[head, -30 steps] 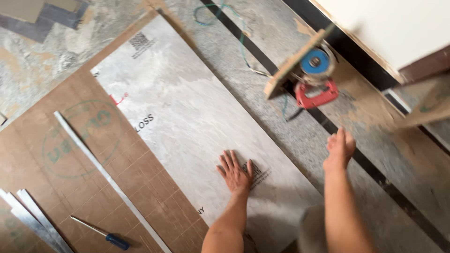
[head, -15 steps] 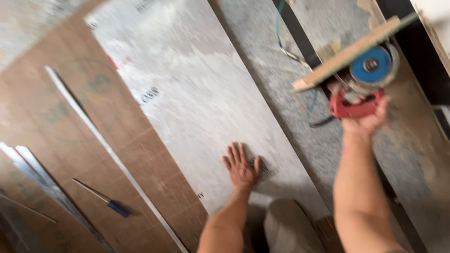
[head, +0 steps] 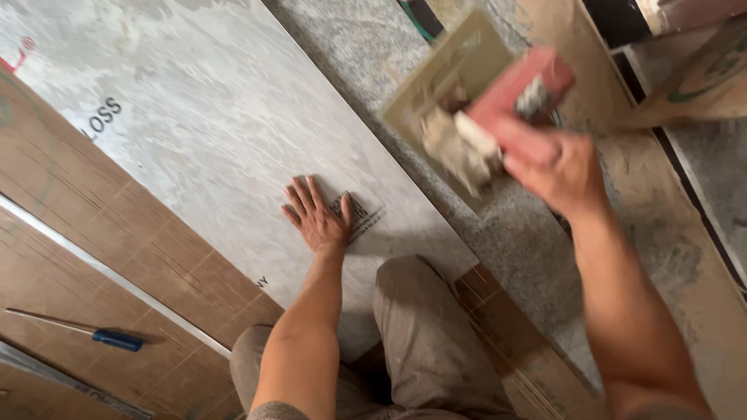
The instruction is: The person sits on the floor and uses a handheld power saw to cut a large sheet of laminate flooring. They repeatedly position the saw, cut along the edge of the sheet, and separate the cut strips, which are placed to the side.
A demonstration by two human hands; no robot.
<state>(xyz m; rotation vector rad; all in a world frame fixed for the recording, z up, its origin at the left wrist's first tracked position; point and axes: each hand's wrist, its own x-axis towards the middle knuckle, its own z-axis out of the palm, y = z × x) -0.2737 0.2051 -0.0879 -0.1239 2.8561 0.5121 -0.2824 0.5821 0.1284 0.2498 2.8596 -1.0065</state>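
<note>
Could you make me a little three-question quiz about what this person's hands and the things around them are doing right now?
1. True or false: the left hand lies flat on the pale tile.
2. What does the right hand hold? A) the red power tool B) the screwdriver C) nothing
3. What colour is the screwdriver's handle?

Key: 1 true; 2 A; 3 blue.

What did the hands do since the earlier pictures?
The right hand reached out to the red-handled power tool, took hold of it and lifted it off the floor toward the person. The left hand stayed flat on the grey marbled tile. The blue-handled screwdriver stayed put.
</note>
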